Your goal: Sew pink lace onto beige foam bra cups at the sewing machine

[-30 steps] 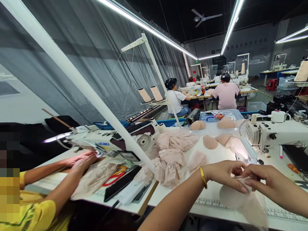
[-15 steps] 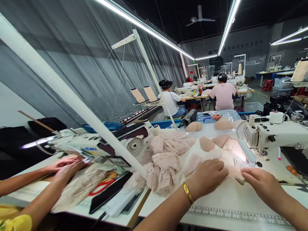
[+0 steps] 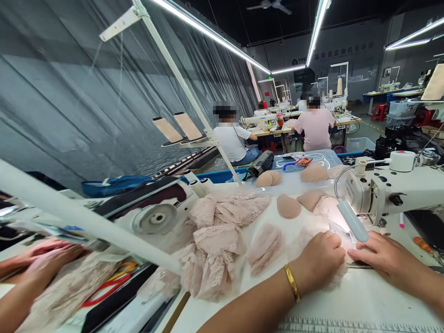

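Note:
My left hand (image 3: 324, 260), with a gold bangle at its wrist, is closed on a piece of sheer beige fabric (image 3: 337, 278) in front of the sewing machine (image 3: 376, 192). Part of that fabric is hidden under the hand. My right hand (image 3: 386, 260) lies beside it below the machine head, fingers stretched out and close to the fabric's edge. A grey-white lamp (image 3: 353, 221) glows over the needle area. To the left are a folded sheer piece (image 3: 266, 247), a beige bra cup (image 3: 288, 206) and a heap of beige lace (image 3: 218, 240).
A ruler strip (image 3: 360, 324) runs along the table's front. At the left, a co-worker's hands (image 3: 52, 254) work near red-handled scissors (image 3: 107, 289). A white pole (image 3: 90, 215) slants across. A clear plastic box lid (image 3: 308, 159) lies behind the table; people sew further back.
The view has swung right and down. My left hand has moved toward the machine with the fabric, and my right hand has come nearer the needle area. The folded sheer piece is now uncovered.

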Motion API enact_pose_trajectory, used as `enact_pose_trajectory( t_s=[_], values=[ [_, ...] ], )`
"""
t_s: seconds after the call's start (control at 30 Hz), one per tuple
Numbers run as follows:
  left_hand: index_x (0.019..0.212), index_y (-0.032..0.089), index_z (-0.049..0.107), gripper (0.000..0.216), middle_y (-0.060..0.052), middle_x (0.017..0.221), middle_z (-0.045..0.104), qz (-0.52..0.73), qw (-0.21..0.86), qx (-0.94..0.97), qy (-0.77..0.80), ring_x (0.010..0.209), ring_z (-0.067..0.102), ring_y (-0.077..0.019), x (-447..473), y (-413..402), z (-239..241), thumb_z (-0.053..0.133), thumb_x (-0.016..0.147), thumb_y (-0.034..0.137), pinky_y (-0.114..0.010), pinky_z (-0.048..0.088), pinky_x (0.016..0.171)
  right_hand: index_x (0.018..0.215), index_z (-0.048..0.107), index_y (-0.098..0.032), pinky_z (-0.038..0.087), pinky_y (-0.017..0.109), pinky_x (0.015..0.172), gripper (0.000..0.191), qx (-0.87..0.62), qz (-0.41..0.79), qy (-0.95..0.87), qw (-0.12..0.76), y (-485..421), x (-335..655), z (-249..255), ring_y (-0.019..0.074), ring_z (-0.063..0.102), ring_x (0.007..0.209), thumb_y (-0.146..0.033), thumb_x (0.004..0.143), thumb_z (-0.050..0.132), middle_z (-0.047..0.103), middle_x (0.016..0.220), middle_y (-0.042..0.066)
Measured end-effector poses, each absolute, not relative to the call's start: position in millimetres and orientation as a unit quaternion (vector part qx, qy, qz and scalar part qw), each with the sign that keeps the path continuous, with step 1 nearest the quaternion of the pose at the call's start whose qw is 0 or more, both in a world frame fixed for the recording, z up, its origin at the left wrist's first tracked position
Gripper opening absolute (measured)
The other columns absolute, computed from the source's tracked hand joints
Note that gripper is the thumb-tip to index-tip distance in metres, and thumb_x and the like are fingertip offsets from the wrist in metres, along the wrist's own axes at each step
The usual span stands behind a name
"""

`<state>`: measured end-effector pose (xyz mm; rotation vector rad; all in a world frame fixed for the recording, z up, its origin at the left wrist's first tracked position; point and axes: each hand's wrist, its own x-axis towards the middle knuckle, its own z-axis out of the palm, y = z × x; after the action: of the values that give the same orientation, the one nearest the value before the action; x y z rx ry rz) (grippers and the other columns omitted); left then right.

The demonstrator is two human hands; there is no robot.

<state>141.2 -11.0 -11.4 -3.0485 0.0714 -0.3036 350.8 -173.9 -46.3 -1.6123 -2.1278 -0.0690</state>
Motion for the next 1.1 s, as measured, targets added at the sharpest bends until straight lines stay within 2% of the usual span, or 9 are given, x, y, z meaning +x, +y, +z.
enact_pose_trajectory(
  t_s=[0.1, 0.3, 0.43, 0.57, 0.77, 0.97, 1.1],
  values=[
    [0.084, 0.017, 0.059, 0.017, -0.005, 0.091, 0.063, -0.113, 0.037, -0.992, 0.035, 0.085, 0.057, -0.0202, 137, -13, -16, 0.060, 0.101, 0.019, -0.036, 0.043, 0.078, 0.125, 0.072, -0.035, 0.047, 0.031, 0.076, 0.042, -0.594, -0.007, -0.773, 0.222, -178, 348, -39, 0.0217, 0.063, 0.092, -0.009, 0.104, 0.046, 0.071, 0.101, 0.005],
    [0.094, 0.017, 0.061, 0.008, -0.005, 0.092, 0.062, -0.109, 0.026, -0.994, 0.017, 0.083, 0.053, -0.0204, 140, -15, -18, 0.057, 0.100, 0.021, -0.036, 0.041, 0.079, 0.113, 0.072, -0.029, 0.038, 0.030, 0.068, 0.037, -0.599, 0.021, -0.776, 0.197, -178, 352, -30, 0.0204, 0.057, 0.082, -0.007, 0.103, 0.044, 0.065, 0.093, 0.004],
    [0.090, 0.018, 0.060, 0.014, -0.005, 0.088, 0.060, -0.112, 0.022, -0.993, 0.007, 0.080, 0.050, -0.0203, 144, -20, -19, 0.053, 0.102, 0.021, -0.036, 0.039, 0.079, 0.107, 0.069, -0.026, 0.036, 0.031, 0.067, 0.036, -0.607, 0.023, -0.779, 0.152, -179, 354, -31, 0.0200, 0.054, 0.079, -0.004, 0.102, 0.040, 0.059, 0.091, 0.003],
    [0.088, 0.018, 0.058, 0.018, -0.005, 0.088, 0.060, -0.112, 0.023, -0.994, 0.000, 0.080, 0.050, -0.0207, 145, -23, -18, 0.053, 0.104, 0.025, -0.036, 0.037, 0.078, 0.104, 0.067, -0.025, 0.035, 0.031, 0.067, 0.035, -0.605, 0.025, -0.783, 0.145, -179, 355, -32, 0.0194, 0.053, 0.078, -0.007, 0.105, 0.037, 0.056, 0.090, 0.003],
    [0.087, 0.018, 0.058, 0.020, -0.006, 0.090, 0.060, -0.109, 0.009, -0.994, -0.002, 0.081, 0.051, -0.0211, 148, -24, -20, 0.053, 0.104, 0.026, -0.037, 0.038, 0.078, 0.105, 0.068, -0.026, 0.039, 0.032, 0.067, 0.036, -0.610, 0.037, -0.777, 0.151, -181, 356, -33, 0.0199, 0.057, 0.079, -0.005, 0.102, 0.039, 0.058, 0.090, 0.003],
    [0.087, 0.017, 0.060, 0.021, -0.008, 0.092, 0.063, -0.134, -0.003, -0.991, -0.005, 0.083, 0.052, -0.0222, 146, -24, -23, 0.052, 0.103, 0.028, -0.038, 0.039, 0.082, 0.112, 0.071, -0.031, 0.049, 0.033, 0.070, 0.027, -0.604, 0.059, -0.752, 0.256, -174, 357, -41, 0.0222, 0.063, 0.082, -0.018, 0.104, 0.050, 0.070, 0.099, 0.004],
    [0.086, 0.018, 0.060, 0.023, -0.007, 0.090, 0.062, -0.140, -0.013, -0.990, -0.004, 0.083, 0.052, -0.0217, 148, -20, -27, 0.054, 0.103, 0.031, -0.038, 0.039, 0.083, 0.104, 0.074, -0.032, 0.052, 0.036, 0.071, 0.029, -0.612, 0.060, -0.741, 0.269, -171, 355, -42, 0.0243, 0.064, 0.083, -0.018, 0.105, 0.048, 0.068, 0.094, 0.006]
  ],
)
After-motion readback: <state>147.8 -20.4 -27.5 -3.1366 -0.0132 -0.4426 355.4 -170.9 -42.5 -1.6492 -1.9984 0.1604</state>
